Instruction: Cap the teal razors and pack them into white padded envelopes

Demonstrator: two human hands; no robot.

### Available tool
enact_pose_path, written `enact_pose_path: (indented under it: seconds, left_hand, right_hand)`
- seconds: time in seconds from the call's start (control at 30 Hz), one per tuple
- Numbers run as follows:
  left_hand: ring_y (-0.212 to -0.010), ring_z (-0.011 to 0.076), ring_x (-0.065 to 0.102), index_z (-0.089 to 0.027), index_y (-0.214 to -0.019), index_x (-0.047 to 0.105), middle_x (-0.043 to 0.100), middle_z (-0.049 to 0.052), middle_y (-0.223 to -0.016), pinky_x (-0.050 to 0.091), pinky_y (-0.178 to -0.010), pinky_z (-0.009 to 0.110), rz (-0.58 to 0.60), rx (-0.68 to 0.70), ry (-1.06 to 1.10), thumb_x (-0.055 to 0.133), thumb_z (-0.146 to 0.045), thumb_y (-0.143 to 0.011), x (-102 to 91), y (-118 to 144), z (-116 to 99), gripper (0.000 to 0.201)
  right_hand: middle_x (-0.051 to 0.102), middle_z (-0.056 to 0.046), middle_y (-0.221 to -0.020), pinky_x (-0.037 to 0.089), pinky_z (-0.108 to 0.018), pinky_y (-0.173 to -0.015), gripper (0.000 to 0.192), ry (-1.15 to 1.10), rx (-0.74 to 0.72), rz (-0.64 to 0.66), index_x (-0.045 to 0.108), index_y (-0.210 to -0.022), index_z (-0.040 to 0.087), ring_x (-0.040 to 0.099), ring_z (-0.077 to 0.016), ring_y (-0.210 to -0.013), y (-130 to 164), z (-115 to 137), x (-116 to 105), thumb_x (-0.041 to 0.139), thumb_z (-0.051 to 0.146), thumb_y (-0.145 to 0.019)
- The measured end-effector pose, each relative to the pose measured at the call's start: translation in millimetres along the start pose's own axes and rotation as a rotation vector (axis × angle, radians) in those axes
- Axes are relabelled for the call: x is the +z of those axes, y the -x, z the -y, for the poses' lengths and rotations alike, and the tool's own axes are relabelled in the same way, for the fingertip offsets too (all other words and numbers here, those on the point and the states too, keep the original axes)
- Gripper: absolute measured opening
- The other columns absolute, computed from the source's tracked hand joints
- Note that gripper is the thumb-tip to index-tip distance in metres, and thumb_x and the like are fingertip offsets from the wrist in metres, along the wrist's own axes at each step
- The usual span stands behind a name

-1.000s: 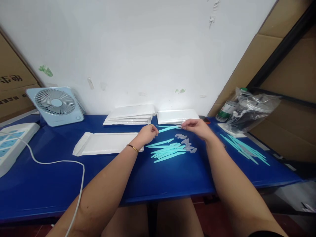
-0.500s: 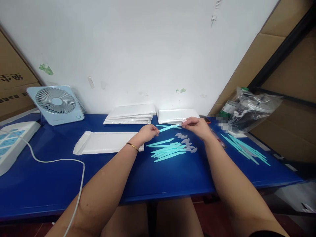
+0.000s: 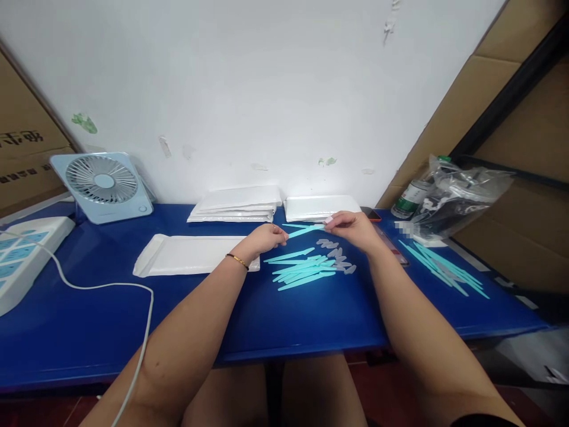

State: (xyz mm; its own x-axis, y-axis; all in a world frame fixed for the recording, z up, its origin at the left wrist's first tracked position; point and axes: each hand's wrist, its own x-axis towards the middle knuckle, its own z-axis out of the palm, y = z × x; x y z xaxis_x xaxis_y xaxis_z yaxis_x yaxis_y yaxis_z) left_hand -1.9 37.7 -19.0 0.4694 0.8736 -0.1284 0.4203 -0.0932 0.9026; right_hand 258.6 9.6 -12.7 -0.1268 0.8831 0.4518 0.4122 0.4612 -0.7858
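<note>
Here a teal stick (image 3: 306,230) was held just above the blue worktop (image 3: 311,314), the left hand (image 3: 265,237) pinching one end, the right hand (image 3: 351,227) the other, apparently fitting a clear cap; more caps (image 3: 336,256) lay beside the stick pile (image 3: 302,271), within reach.

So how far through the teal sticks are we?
Looks done: a row of teal sticks set aside at the table's right. In hand: one stick held between the left hand and right hand, the right at its tip. Left: a loose pile of sticks with small clear caps beside it. White envelopes lie flat nearby; I can't tell if any are filled.
</note>
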Motion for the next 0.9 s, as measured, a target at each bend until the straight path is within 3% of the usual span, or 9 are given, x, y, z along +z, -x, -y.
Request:
enact_pose_path:
  seconds: [0.13, 0.2, 0.33, 0.53, 0.63, 0.7, 0.8, 0.9]
  left_hand:
    - [-0.058, 0.0093, 0.051, -0.014, -0.079, 0.062, 0.067, 0.004, -0.075, 0.040, -0.057, 0.022, 0.027, -0.023, -0.034, 0.056, -0.030, -0.076, -1.0, -2, 3, 0.018]
    - [-0.063, 0.0115, 0.056, -0.014, -0.080, 0.063, 0.068, 0.005, -0.078, 0.041, -0.059, 0.023, -0.036, 0.008, -0.154, 0.056, -0.032, -0.077, 0.3, -4, 5, 0.019]
    - [-0.083, 0.0169, 0.060, -0.018, -0.090, 0.064, 0.068, 0.005, -0.092, 0.045, -0.070, 0.025, -0.273, 0.122, -0.502, 0.057, -0.031, -0.078, 3.2, -6, 8, 0.019]
    - [-0.091, 0.0194, 0.060, -0.020, -0.097, 0.064, 0.066, 0.006, -0.101, 0.046, -0.075, 0.027, -0.320, 0.149, -0.650, 0.055, -0.032, -0.079, 3.7, -4, 7, 0.023]
    - [-0.086, 0.0177, 0.061, -0.020, -0.092, 0.065, 0.067, 0.004, -0.095, 0.046, -0.070, 0.025, -0.281, 0.161, -0.658, 0.056, -0.030, -0.077, 5.0, 1, 1, 0.019]
    - [-0.079, 0.0162, 0.062, -0.021, -0.085, 0.066, 0.069, 0.002, -0.086, 0.044, -0.063, 0.023, -0.187, 0.155, -0.653, 0.059, -0.029, -0.075, 6.6, 6, -4, 0.015]
    - [-0.071, 0.0153, 0.061, -0.022, -0.075, 0.066, 0.069, -0.001, -0.077, 0.040, -0.054, 0.022, -0.018, 0.152, -0.678, 0.064, -0.032, -0.069, 10.1, 12, -11, 0.012]
    - [-0.069, 0.0151, 0.061, -0.021, -0.072, 0.067, 0.069, -0.001, -0.075, 0.038, -0.052, 0.022, 0.008, 0.172, -0.729, 0.066, -0.030, -0.067, 13.1, 15, -13, 0.010]
  right_hand:
    - [0.069, -0.005, -0.084, 0.053, -0.031, -0.071, 0.010, 0.010, 0.014, 0.074, 0.073, -0.068, 0.022, 0.064, -0.0178, -0.077, -1, 2, 6, 0.076, 0.029, -0.062]
    - [0.070, -0.005, -0.085, 0.054, -0.031, -0.072, 0.010, 0.025, 0.033, 0.062, 0.073, -0.068, 0.021, 0.065, -0.0181, -0.077, -1, -5, 7, 0.075, 0.028, -0.062]
    - [0.071, -0.005, -0.082, 0.053, -0.033, -0.073, 0.008, 0.158, 0.093, 0.047, 0.072, -0.068, 0.019, 0.066, -0.0200, -0.078, -2, -29, 3, 0.071, 0.024, -0.063]
    - [0.071, -0.004, -0.096, 0.049, -0.037, -0.085, 0.019, 0.462, 0.058, 0.080, 0.074, -0.083, 0.022, 0.065, -0.0233, -0.091, -3, -43, -4, 0.072, 0.029, -0.066]
    - [0.072, -0.004, -0.097, 0.051, -0.037, -0.084, 0.017, 0.470, 0.119, 0.124, 0.075, -0.084, 0.023, 0.066, -0.0239, -0.091, -6, -43, 4, 0.070, 0.029, -0.069]
    - [0.072, -0.004, -0.096, 0.052, -0.035, -0.082, 0.014, 0.425, 0.133, 0.174, 0.075, -0.083, 0.023, 0.067, -0.0228, -0.088, -9, -42, 13, 0.068, 0.027, -0.071]
    - [0.073, -0.002, -0.095, 0.052, -0.032, -0.082, 0.013, 0.349, 0.066, 0.284, 0.075, -0.082, 0.024, 0.067, -0.0209, -0.090, -11, -35, 25, 0.068, 0.025, -0.072]
    - [0.073, -0.002, -0.095, 0.051, -0.030, -0.082, 0.013, 0.309, 0.035, 0.333, 0.075, -0.083, 0.023, 0.067, -0.0197, -0.090, -11, -25, 26, 0.067, 0.027, -0.073]
